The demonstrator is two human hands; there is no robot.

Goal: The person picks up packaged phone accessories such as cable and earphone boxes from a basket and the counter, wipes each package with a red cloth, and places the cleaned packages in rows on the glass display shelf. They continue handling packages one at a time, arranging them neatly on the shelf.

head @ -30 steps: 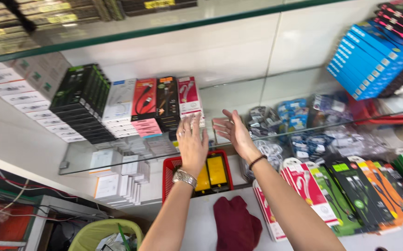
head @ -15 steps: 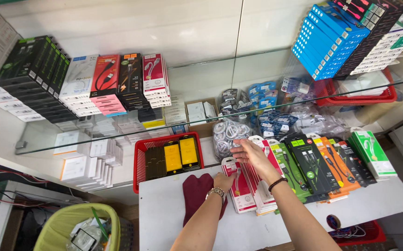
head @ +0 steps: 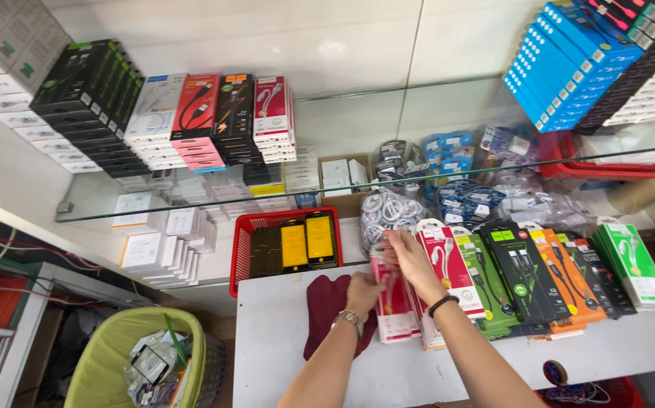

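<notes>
My left hand (head: 363, 291), with a metal watch at the wrist, grips the left side of a red and white cable package (head: 389, 311) standing at the left end of a row of packages on the white table (head: 282, 355). My right hand (head: 410, 257), with a dark band on the wrist, holds the top of the same package. A dark red cloth (head: 327, 313) lies on the table just left of my left hand. Red, green, black and orange cable packages (head: 524, 276) lean in a row to the right.
A red basket (head: 246, 245) with yellow and black flat packs stands behind the cloth. A glass shelf (head: 214, 198) above carries stacked boxes; blue boxes (head: 561, 72) and a red tray (head: 614, 168) sit at the right. A yellow-green bin (head: 112, 363) with rubbish stands at the lower left.
Both hands came down from the boxes on the glass shelf to the row of packages on the table. They now hold the leftmost red and white package.
</notes>
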